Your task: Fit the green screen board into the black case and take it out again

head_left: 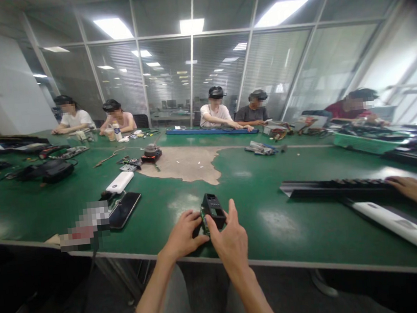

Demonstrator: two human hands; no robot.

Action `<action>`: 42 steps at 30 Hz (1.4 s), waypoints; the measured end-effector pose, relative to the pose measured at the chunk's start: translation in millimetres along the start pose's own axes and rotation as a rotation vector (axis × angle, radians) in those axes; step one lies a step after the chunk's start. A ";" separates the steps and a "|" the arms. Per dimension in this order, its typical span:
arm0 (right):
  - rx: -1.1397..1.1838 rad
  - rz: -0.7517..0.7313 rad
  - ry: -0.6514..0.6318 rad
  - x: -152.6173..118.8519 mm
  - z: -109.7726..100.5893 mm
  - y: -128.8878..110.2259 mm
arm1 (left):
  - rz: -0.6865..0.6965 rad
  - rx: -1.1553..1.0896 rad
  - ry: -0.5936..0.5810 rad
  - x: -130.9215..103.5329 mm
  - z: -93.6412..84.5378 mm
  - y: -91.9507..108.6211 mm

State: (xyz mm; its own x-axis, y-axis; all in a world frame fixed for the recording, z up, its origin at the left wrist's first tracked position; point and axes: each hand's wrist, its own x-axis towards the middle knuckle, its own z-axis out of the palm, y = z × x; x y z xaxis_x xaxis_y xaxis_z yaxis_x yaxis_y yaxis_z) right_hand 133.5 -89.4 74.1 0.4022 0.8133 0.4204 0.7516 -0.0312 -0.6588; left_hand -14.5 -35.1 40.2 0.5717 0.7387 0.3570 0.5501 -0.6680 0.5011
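Head view looks down across the table (pixel 251 192), top-right perhaps obscured.

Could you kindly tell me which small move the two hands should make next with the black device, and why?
Perhaps turn the black device slightly, bringing its green board into view: the board shows only along the side nearer the left hand, partly covered, and the right hand is also at the device to steady it.
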 end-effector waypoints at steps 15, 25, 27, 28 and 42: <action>-0.175 -0.026 -0.091 -4.0 10.0 -2.7 | -0.047 -0.021 0.063 -4.4 14.3 -19.9; -0.253 -0.041 -0.062 -12.4 12.5 -1.3 | -0.069 0.076 0.008 -2.1 9.6 -8.2; -0.281 -0.057 -0.063 -11.0 11.8 -3.7 | -0.141 0.139 0.003 -4.7 11.4 -4.7; -0.292 -0.063 -0.071 -10.7 12.2 -3.6 | -0.187 0.176 0.008 -6.7 12.6 -3.1; -0.135 -0.120 -0.058 -14.5 31.1 17.7 | -0.240 0.292 0.031 -15.7 12.8 4.1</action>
State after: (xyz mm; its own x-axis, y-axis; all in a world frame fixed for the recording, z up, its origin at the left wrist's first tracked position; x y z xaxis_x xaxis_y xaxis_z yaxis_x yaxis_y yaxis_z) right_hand 124.7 -83.7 36.9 0.2778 0.8480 0.4515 0.8573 -0.0068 -0.5147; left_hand -13.4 -50.6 26.6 0.3895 0.8766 0.2827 0.8191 -0.4701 0.3289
